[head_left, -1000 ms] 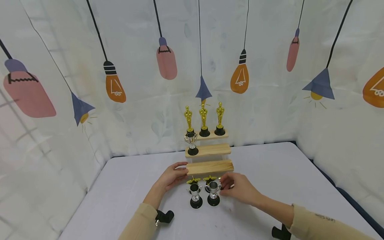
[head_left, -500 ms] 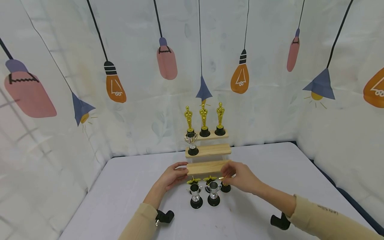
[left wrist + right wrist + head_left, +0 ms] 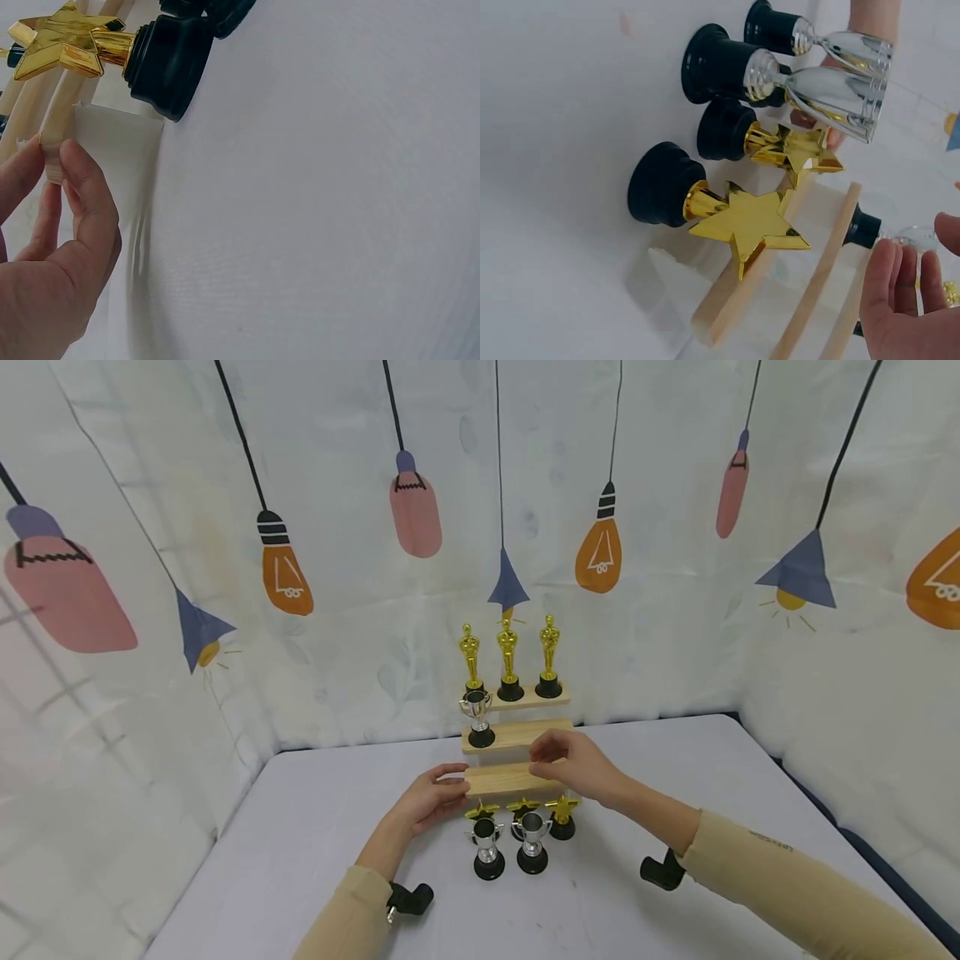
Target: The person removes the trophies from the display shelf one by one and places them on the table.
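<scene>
My left hand (image 3: 429, 800) pinches the left end of the lowest board of a three-tier wooden display shelf (image 3: 498, 779); the left wrist view shows thumb and fingers on the board's end. My right hand (image 3: 581, 767) hovers over the right part of the lower tiers, fingers loosely bent, holding nothing. In front of the shelf stand two silver trophy cups (image 3: 532, 843) on black bases. Behind them are three gold star trophies (image 3: 750, 225), two partly hidden by the cups. Another silver trophy cup (image 3: 478, 720) stands at the left of the middle tier.
Three gold figure statuettes (image 3: 509, 658) stand on the top tier. The shelf is on a table with a white cloth (image 3: 300, 827). Close behind it hangs a white curtain (image 3: 337, 677) printed with lamps and bulbs.
My right hand has moved up and to the left, from beside the right silver cup, past the right star trophy, to above the shelf. My left hand has stayed in place.
</scene>
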A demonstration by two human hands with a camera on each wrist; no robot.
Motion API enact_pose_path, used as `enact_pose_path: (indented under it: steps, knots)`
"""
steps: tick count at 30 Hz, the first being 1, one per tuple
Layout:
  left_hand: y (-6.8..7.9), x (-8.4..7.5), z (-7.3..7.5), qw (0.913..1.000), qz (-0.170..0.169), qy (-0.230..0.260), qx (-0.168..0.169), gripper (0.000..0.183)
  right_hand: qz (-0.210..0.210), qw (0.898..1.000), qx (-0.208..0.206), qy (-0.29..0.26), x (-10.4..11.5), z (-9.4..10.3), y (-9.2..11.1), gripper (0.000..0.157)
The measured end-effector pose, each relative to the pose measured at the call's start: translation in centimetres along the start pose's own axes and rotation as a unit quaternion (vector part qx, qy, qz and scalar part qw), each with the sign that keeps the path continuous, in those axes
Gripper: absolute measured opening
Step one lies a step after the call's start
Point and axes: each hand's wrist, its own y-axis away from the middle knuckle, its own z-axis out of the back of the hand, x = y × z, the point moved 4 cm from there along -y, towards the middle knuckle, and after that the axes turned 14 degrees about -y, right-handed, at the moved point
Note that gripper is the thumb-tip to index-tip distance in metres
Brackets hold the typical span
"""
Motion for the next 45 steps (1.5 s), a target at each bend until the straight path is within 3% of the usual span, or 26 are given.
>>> enact_pose_path:
  steps: [5, 12, 19, 26, 33, 37, 45]
  knots:
    - [-0.1, 0.0, 0.0, 1.0, 0.0, 0.0, 0.005, 0.054, -0.006, 1.0, -0.003, -0.02, -0.1, -0.6, -1.7, 0.02]
    - [-0.3, -0.1, 0.1, 0.9999, -0.003, 0.005, 0.009, 0.055, -0.002, 1.0, -0.021, 0.005, -0.2, -0.9, -4.4, 0.026]
    - [0.1, 0.1, 0.1, 0.9998, 0.001, 0.005, 0.017, 0.054, -0.005, 0.999, -0.044, -0.017, -1.6, -2.0, -6.8, 0.032]
    - [0.7, 0.9, -0.1, 0.9996, 0.015, 0.008, 0.023, 0.055, -0.029, 0.998, -0.053, -0.011, -2.6, -3.5, -7.5, 0.031]
    - [0.7, 0.8, 0.1, 0.9998, -0.006, 0.004, 0.019, 0.055, -0.026, 0.997, -0.065, -0.015, -2.6, -4.1, -8.7, 0.034]
    - [0.8, 1.1, 0.2, 0.9997, 0.002, -0.004, 0.022, 0.055, -0.033, 0.998, -0.054, -0.01, -2.8, -4.6, -8.9, 0.036]
    - [0.3, 0.3, 0.3, 0.9996, -0.011, 0.01, 0.024, 0.056, -0.014, 0.998, -0.058, -0.001, -2.0, -4.8, -9.6, 0.034]
